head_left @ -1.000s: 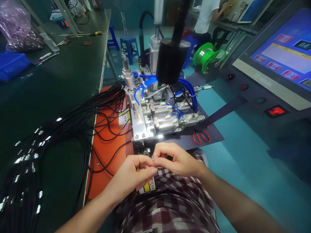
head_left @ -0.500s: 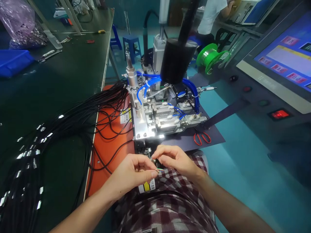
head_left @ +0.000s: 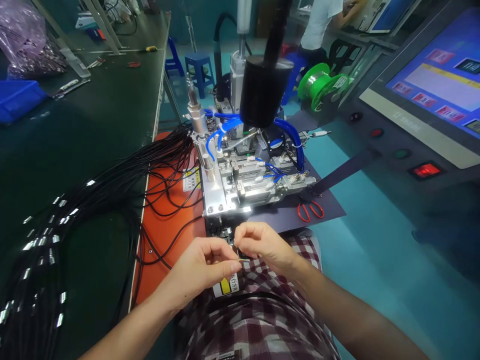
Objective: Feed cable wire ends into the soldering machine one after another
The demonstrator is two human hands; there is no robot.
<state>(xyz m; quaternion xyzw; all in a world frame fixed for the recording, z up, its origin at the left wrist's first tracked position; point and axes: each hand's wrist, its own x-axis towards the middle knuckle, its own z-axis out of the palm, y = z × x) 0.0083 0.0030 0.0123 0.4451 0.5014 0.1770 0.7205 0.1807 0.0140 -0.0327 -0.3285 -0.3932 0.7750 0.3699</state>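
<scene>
My left hand (head_left: 202, 265) pinches the end of a thin cable between thumb and forefinger. Fine coloured wires (head_left: 244, 260) poke out past its fingertips to the right. Just above them, my right hand (head_left: 264, 245) is closed in a pinch; a thin pale strand seems to run from its fingertips down to the wires. The rest of the held cable is hidden by the left fingers. Both hands are over my lap, in front of a metal bench machine (head_left: 258, 192) with blue air tubes.
Black cables (head_left: 93, 200) lie across the dark table (head_left: 112, 110) and an orange surface (head_left: 165, 235). Red-handled scissors (head_left: 310, 211) rest right of the machine. A green spool (head_left: 318, 85), a black cylinder (head_left: 264, 92) and a control panel (head_left: 427, 125) stand around. A person (head_left: 318, 30) works behind.
My right hand's fingers have closed into a tighter pinch and moved slightly left, nearer the wires. My left hand keeps its hold. The whole view has shifted a little.
</scene>
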